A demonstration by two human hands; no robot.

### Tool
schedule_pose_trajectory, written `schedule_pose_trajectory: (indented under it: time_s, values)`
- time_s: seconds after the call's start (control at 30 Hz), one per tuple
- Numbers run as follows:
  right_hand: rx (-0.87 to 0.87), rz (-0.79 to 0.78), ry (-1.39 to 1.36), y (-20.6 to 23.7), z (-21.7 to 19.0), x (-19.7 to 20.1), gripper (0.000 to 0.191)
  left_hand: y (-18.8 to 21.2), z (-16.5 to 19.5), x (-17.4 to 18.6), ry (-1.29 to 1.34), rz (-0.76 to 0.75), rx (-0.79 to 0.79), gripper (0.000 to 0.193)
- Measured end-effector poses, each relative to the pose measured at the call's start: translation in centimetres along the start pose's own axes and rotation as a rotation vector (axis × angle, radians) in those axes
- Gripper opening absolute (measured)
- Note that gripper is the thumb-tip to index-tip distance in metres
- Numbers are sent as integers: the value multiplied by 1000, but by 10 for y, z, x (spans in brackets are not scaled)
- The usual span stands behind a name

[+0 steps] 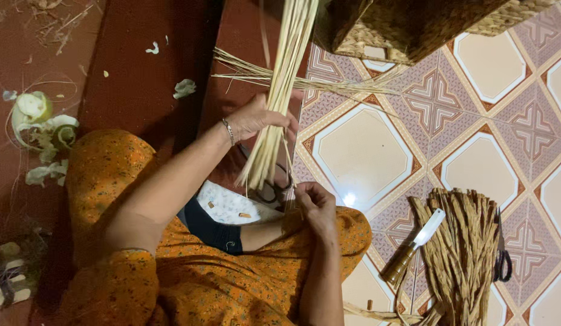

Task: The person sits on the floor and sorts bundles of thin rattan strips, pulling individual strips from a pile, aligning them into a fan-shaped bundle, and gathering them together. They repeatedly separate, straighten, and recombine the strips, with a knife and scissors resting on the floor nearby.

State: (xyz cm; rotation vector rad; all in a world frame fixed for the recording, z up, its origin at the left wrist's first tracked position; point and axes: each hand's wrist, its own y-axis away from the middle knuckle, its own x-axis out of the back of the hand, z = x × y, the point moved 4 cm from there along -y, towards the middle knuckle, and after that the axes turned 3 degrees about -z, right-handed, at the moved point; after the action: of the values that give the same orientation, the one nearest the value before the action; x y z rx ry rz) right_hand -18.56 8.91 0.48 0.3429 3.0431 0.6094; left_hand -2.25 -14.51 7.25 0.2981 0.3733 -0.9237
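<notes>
Orange patterned cloth point(190, 284) over our lap fills the near edge of the view, both forearms rising out of it. Our left hand point(256, 118), a thin bracelet point(228, 130) at the wrist, is wrapped tight around a bundle of pale straw stalks point(280, 90) that runs from the top edge of the floor down to cut ends just above our right hand. Our right hand point(313, 205) is pinched narrow on a single thin strand at the bundle's lower end. Dark scissors point(271, 192) lie partly hidden behind those cut ends. More loose stalks point(304, 81) cross the bundle sideways.

On the patterned tiled floor point(365, 157), toward its near right corner, we see a heap of brown dried strips point(464, 253), a knife with a wooden handle point(413, 246) resting against its left side, and a second pair of scissors point(502, 256) at its right. A woven basket point(425, 24) sits at the far edge.
</notes>
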Motion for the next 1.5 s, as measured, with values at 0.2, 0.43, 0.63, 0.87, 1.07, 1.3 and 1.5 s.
schedule_pose_trajectory:
  time_s: [0.2,0.43,0.63,0.87,1.07,1.3,1.5]
  values:
    - [-106,-29,143,-14,12,-10,7,-3,-94,36,299,231,237,57]
    - [-122,-66,37,-27,21,-25,9,0,-128,53,391,288,325,52]
    - [-149,-50,16,-47,27,-28,5,3,-124,50,363,260,293,41]
    - [-196,-37,24,-51,24,-10,6,7,-116,47,272,216,301,31]
    - [-158,-118,-7,-56,15,-27,11,12,-108,36,251,229,337,31]
    - [-168,-130,17,-57,-1,-40,25,10,-105,32,216,239,319,31]
    - [-134,-163,14,-56,2,-43,40,8,-118,39,279,256,282,33]
